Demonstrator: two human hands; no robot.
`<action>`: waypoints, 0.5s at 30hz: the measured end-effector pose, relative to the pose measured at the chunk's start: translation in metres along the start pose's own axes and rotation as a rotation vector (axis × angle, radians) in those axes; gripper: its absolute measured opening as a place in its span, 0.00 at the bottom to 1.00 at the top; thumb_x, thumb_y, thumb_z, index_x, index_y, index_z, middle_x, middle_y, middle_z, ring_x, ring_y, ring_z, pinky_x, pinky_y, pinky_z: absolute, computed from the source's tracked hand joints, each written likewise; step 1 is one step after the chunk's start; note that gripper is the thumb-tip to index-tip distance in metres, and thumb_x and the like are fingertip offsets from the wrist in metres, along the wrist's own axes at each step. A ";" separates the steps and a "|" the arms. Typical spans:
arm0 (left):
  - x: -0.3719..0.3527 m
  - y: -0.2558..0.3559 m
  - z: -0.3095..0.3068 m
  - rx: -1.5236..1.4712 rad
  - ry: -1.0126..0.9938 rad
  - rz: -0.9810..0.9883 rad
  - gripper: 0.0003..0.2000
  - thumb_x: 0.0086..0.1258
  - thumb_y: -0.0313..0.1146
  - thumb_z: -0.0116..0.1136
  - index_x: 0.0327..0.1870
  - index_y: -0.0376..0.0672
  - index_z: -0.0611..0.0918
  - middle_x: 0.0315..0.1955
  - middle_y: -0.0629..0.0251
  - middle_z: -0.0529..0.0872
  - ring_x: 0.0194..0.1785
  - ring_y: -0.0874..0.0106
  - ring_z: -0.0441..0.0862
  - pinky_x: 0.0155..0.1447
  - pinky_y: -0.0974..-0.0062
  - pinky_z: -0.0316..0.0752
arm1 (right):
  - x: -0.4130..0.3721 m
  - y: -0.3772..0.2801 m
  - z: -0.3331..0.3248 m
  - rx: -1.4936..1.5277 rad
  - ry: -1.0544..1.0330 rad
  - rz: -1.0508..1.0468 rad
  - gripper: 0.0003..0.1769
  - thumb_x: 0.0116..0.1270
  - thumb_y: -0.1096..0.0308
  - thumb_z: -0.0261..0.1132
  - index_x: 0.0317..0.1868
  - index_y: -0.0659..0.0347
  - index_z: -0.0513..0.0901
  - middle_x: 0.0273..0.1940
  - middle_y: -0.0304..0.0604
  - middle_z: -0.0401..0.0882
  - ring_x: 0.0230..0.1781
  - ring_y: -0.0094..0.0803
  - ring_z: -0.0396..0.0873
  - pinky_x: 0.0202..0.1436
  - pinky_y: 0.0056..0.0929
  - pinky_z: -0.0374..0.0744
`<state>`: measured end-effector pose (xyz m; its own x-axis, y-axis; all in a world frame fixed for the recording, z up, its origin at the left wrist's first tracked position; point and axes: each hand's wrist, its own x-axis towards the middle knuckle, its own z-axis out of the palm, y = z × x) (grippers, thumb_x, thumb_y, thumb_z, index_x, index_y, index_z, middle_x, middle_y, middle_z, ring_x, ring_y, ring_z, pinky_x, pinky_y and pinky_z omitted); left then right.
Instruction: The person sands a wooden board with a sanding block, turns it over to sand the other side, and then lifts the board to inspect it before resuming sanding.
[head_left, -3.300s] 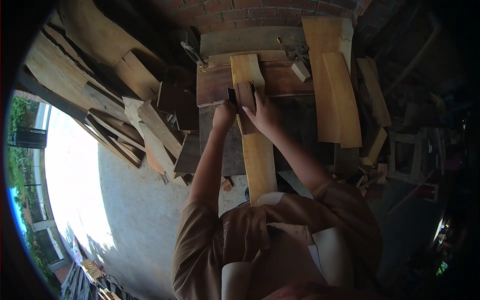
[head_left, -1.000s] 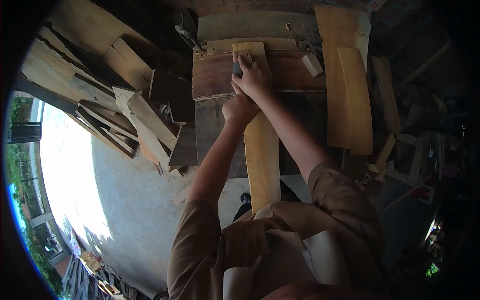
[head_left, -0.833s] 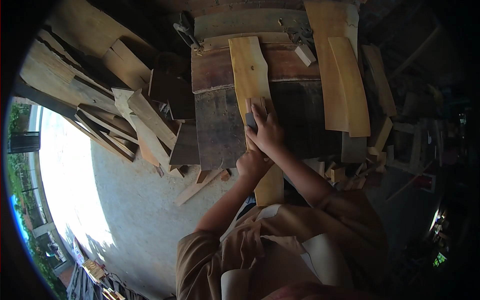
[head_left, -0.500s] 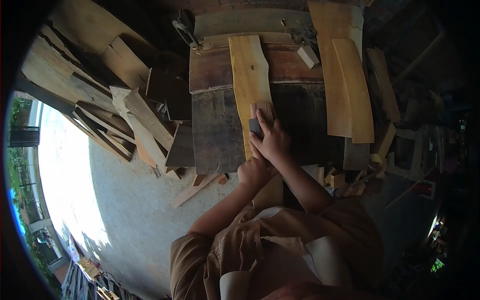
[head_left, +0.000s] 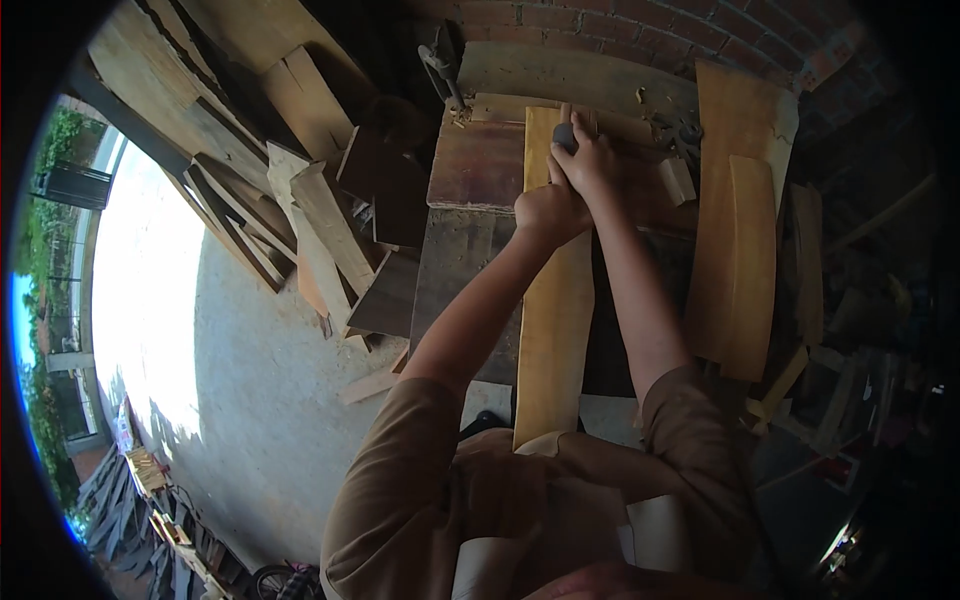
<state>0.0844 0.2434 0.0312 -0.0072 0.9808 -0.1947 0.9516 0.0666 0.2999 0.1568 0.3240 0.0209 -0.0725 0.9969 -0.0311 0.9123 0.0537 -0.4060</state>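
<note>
Right hand (head_left: 589, 162) grasped wooden hand tool (head_left: 565, 138); left hand (head_left: 548, 212) clenched just behind, contents hidden; plank (head_left: 556, 325) lay beneath grip.

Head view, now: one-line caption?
Right hand on what looks like a hand plane, left hand close behind, near the far end of a long yellowish board on a workbench.

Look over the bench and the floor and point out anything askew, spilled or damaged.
Curled shavings litter the bench by the metal tool, far left; a small block lies crooked at the right, out of line with the bench's edge. On the floor to the left lies a stray offcut.
</note>
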 end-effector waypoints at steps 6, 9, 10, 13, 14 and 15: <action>-0.175 0.012 0.061 -0.109 -0.022 0.005 0.55 0.48 0.65 0.54 0.62 0.20 0.50 0.16 0.62 0.80 0.17 0.69 0.79 0.19 0.74 0.73 | -0.190 0.022 0.000 -0.068 -0.041 -0.003 0.39 0.55 0.45 0.60 0.66 0.37 0.57 0.42 0.52 0.70 0.37 0.49 0.77 0.37 0.42 0.78; -0.264 0.011 0.082 -0.008 -0.002 0.159 0.50 0.51 0.61 0.54 0.62 0.21 0.53 0.13 0.65 0.79 0.13 0.73 0.76 0.16 0.76 0.70 | -0.288 0.041 0.008 -0.100 0.049 -0.037 0.40 0.54 0.46 0.62 0.66 0.45 0.59 0.42 0.57 0.70 0.35 0.50 0.77 0.35 0.42 0.77; -0.277 0.010 0.080 0.044 0.005 0.220 0.48 0.53 0.59 0.53 0.62 0.21 0.54 0.13 0.65 0.78 0.13 0.73 0.76 0.15 0.76 0.69 | -0.303 0.043 0.009 -0.089 0.083 -0.032 0.40 0.53 0.46 0.62 0.66 0.46 0.60 0.42 0.57 0.70 0.35 0.50 0.77 0.34 0.41 0.77; -0.268 0.007 0.085 -0.090 -0.095 0.166 0.45 0.56 0.55 0.52 0.62 0.20 0.53 0.13 0.63 0.78 0.13 0.72 0.76 0.15 0.75 0.69 | -0.296 0.040 0.007 -0.077 -0.007 0.015 0.41 0.53 0.46 0.63 0.66 0.45 0.60 0.40 0.57 0.71 0.35 0.49 0.77 0.34 0.40 0.77; -0.259 0.008 0.087 -0.093 -0.082 0.139 0.45 0.56 0.55 0.52 0.62 0.20 0.53 0.13 0.63 0.78 0.13 0.72 0.76 0.15 0.75 0.69 | -0.286 0.041 0.006 -0.106 0.005 -0.014 0.40 0.53 0.46 0.63 0.66 0.44 0.60 0.40 0.56 0.71 0.35 0.49 0.77 0.34 0.40 0.77; -0.247 0.008 0.084 -0.119 -0.060 0.146 0.45 0.56 0.54 0.51 0.62 0.20 0.52 0.14 0.62 0.78 0.14 0.71 0.76 0.15 0.75 0.68 | -0.273 0.041 0.005 -0.131 0.021 -0.041 0.40 0.53 0.46 0.62 0.66 0.43 0.60 0.40 0.56 0.72 0.35 0.49 0.77 0.34 0.40 0.77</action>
<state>0.1199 -0.0133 0.0031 0.1502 0.9692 -0.1952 0.8981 -0.0512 0.4367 0.2117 0.0535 0.0088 -0.1042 0.9946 0.0026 0.9536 0.1006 -0.2839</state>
